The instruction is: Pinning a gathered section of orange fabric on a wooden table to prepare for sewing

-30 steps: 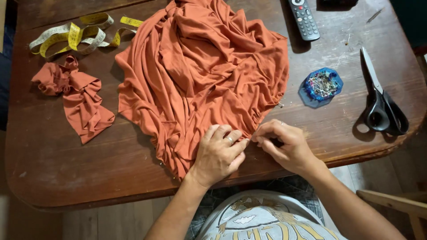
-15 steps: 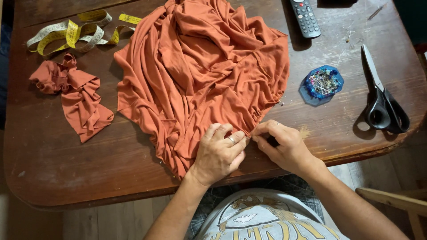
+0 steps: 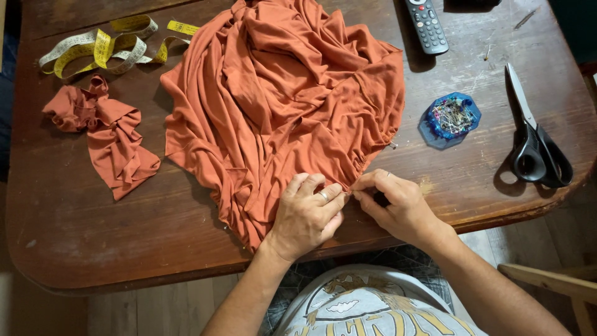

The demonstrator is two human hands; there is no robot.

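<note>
A large rumpled piece of rust-orange fabric [image 3: 286,106] lies spread over the brown wooden table [image 3: 93,236]. My left hand [image 3: 308,214] presses flat on the fabric's near edge, a ring on one finger. My right hand [image 3: 398,205] is right beside it, fingertips pinched together at the fabric's hem near the left fingertips. Whether a pin is between those fingers I cannot tell. A pin sticks out of the hem a little farther right.
A smaller scrap of the same orange fabric [image 3: 102,134] lies at the left, a yellow tape measure [image 3: 106,46] behind it. A blue pin holder [image 3: 449,119], black-handled scissors [image 3: 535,137] and a remote control [image 3: 426,25] are at the right. A wooden chair [image 3: 559,286] stands lower right.
My right hand has shifted slightly along the hem, staying pinched at the fabric's edge. My left hand holds its place on the cloth.
</note>
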